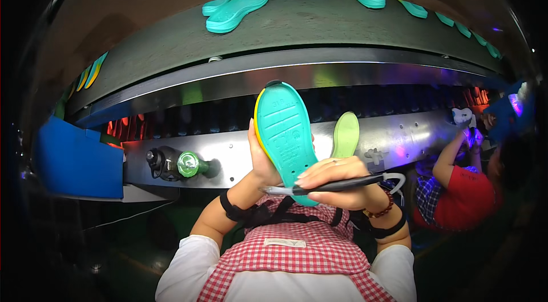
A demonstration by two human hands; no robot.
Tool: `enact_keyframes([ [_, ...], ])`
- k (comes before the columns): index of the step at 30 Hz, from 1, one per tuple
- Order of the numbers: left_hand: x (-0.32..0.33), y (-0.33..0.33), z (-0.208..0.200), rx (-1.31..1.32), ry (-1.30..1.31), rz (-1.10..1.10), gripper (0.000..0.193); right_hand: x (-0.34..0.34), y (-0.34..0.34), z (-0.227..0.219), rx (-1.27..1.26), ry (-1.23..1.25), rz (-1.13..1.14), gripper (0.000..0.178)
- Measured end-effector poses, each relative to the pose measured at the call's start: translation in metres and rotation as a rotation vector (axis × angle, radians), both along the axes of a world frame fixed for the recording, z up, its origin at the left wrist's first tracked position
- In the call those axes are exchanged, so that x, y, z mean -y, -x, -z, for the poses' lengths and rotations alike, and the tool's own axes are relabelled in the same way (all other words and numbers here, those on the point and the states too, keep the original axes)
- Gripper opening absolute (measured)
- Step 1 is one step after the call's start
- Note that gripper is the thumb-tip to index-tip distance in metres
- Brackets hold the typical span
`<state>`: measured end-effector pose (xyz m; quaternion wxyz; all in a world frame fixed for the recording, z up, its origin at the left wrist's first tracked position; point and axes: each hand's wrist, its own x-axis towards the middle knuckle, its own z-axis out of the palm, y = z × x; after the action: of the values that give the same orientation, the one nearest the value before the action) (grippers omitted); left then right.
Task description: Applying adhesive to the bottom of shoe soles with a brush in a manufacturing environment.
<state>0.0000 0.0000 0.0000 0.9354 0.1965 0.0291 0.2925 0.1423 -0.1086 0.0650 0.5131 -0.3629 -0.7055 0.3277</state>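
Turquoise sole (283, 125) lies against the left hand (262, 159), curled around its edge; the right hand (338, 175) pinches a black tool (364, 181).

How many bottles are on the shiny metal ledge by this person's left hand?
2: a black bottle and, just right of it, a green bottle, both left of the left hand. Something small could be hidden behind them.
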Motion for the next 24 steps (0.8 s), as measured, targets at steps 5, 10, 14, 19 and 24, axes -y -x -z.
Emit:
enact_keyframes([
  [5,0.001,-0.001,-0.011,-0.078,-0.049,-0.132,0.087,-0.005,-0.006,0.004,-0.092,0.179,0.167,0.021],
  [10,-0.001,0.003,-0.018,0.031,0.005,-0.259,0.094,-0.002,-0.007,-0.003,-0.049,0.050,0.088,0.020],
  [14,-0.008,0.010,-0.021,0.076,-0.030,-0.347,0.096,0.001,-0.002,0.002,0.030,0.075,-0.023,0.020],
  [19,-0.017,0.019,-0.030,0.052,-0.067,-0.409,0.097,0.000,-0.012,0.007,0.054,0.039,0.271,0.019],
  [24,-0.021,0.022,-0.035,0.049,-0.125,-0.399,0.096,0.009,-0.008,0.005,0.058,0.099,-0.082,0.022],
])
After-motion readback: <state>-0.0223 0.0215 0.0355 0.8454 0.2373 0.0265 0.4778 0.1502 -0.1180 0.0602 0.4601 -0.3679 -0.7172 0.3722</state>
